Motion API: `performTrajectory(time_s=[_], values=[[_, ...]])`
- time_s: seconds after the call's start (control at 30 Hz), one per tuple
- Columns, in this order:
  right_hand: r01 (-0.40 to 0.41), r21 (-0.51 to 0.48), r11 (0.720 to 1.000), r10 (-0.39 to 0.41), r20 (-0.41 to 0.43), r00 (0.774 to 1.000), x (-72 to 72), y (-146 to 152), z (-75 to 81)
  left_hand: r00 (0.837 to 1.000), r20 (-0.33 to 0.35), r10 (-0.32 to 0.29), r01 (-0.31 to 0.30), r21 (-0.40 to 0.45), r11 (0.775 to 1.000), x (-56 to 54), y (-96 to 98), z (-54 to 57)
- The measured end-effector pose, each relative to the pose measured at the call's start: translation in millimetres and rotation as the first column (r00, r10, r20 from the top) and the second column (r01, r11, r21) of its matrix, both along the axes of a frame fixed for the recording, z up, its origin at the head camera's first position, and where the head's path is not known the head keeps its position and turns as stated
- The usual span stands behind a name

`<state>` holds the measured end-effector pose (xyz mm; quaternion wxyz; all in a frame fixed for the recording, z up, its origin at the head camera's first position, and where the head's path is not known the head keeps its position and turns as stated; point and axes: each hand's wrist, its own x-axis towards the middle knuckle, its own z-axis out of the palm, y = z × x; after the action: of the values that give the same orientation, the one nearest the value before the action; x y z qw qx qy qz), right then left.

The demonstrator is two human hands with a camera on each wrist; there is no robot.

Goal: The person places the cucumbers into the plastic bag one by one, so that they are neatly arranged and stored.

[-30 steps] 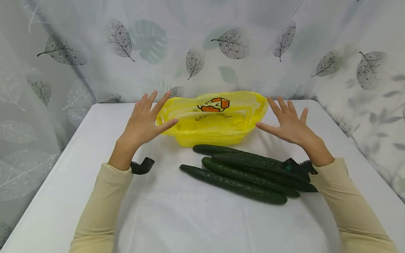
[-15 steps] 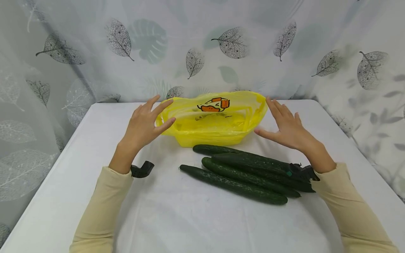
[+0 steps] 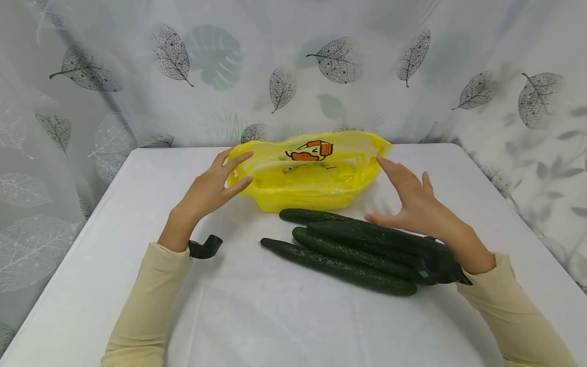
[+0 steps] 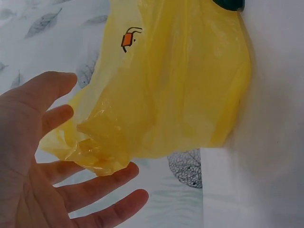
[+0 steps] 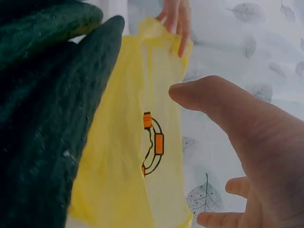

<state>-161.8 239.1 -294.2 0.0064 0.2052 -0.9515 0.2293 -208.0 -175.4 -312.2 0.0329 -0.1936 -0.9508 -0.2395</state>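
A yellow plastic bag point(image 3: 302, 200) with a cartoon duck print stands on the table, its mouth spread wide. My left hand point(image 3: 202, 189) is at the bag's left end, fingers spread and loosely bent; in the left wrist view, the fingers point(image 4: 102, 187) lie about the crumpled bag corner without gripping it. At the bag's right end, my right hand point(image 3: 415, 204) has thumb and fingers wide apart. Whether its fingertips touch the bag rim, I cannot tell. Several long dark green cucumbers point(image 3: 337, 266) lie side by side before the bag, partly under the right hand and wrist.
A white cloth covers the table point(image 3: 275, 321). Behind it hangs a leaf-patterned curtain point(image 3: 257, 61), which also runs along both sides. A black wrist camera point(image 3: 206, 247) sticks out from the left wrist.
My right hand has come down and towards me, over the cucumbers, and turned. My left hand has lowered a little, its fingers less spread. The bag's right rim has shifted slightly.
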Motion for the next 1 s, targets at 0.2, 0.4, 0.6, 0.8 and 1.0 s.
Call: performTrajectory(time_s=[0.2, 0.4, 0.6, 0.8, 1.0], values=[[-0.07, -0.048, 0.996, 0.071, 0.028, 0.997, 9.6, 0.9, -9.1, 1.0, -0.012, 0.012, -0.012, -0.017, 1.0, -2.8, -0.1, -2.6], [-0.102, -0.084, 0.991, 0.112, 0.117, 0.987, 19.9, 4.8, -18.3, 1.0, -0.014, 0.018, -0.018, -0.003, 1.0, -4.9, 1.9, -7.0], [-0.126, -0.056, 0.99, 0.132, 0.126, 0.983, 27.4, 9.9, -26.6, 1.0, 0.004, 0.02, -0.02, 0.026, 0.999, -5.4, 4.5, -9.0], [-0.162, -0.008, 0.987, 0.162, 0.087, 0.983, 30.8, 16.1, -33.4, 1.0, 0.02, -0.003, 0.001, 0.102, 0.995, -6.8, 3.7, -11.7], [-0.178, 0.005, 0.984, 0.177, 0.06, 0.982, 33.1, 19.7, -41.9, 0.999, 0.028, -0.02, 0.014, 0.179, 0.984, -9.1, 2.4, -14.6]])
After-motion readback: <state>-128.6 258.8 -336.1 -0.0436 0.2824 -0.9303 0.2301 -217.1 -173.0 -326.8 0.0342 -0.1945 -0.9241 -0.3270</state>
